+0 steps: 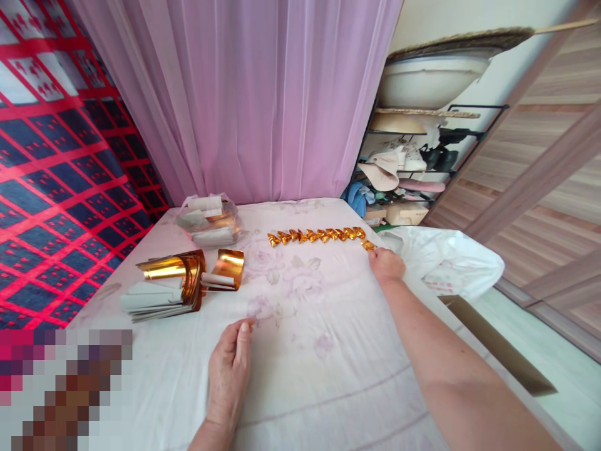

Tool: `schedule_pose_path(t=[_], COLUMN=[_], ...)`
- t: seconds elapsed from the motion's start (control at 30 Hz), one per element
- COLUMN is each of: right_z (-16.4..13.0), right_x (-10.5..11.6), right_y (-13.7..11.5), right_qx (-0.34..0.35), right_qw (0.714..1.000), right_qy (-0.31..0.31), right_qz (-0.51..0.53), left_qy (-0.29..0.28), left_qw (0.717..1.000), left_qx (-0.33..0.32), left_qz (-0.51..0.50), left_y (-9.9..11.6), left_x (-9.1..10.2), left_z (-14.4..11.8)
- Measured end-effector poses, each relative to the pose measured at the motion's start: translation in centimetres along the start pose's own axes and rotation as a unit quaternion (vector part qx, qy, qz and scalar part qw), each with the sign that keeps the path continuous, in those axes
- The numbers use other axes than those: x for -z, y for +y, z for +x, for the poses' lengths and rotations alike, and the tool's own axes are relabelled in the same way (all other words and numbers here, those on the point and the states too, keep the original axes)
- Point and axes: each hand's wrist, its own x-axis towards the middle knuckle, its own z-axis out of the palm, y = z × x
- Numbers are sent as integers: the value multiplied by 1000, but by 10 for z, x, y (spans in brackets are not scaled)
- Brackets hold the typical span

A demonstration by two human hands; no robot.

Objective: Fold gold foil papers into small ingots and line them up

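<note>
Out at the far right of the cloth-covered table (300, 338), my right hand (387, 265) pinches a folded gold foil piece (369, 245). It sits at the right end of a row of folded gold foil pieces (319, 235), which lie close together in a line. My left hand (231, 360) rests lower on the cloth, thumb laid along closed fingers, with nothing visible in it. Beyond it lies a fanned stack of gold foil paper sheets (162, 288), showing gold and pale sides. A loose curled gold sheet (230, 266) lies beside the stack.
A clear plastic bag (210, 220) of more sheets lies at the back left. White plastic bag (462, 260) bulges at the table's right edge, above a brown cardboard piece (498, 344). A purple curtain (263, 100) hangs behind; a loaded shelf rack (413, 172) stands back right.
</note>
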Motion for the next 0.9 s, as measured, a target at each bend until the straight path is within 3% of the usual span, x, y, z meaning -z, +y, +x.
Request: schedule_pose_path(t=[0.9], right_z=[6], right_x=[-10], right_y=[3], right_qx=[-58], right_qw=[998], right_qy=[7], right_qz=[22], left_qy=[1], left_qw=[1000], left_qx=[10], left_qz=[-5], left_y=[-2], left_x=[1], left_z=[-1])
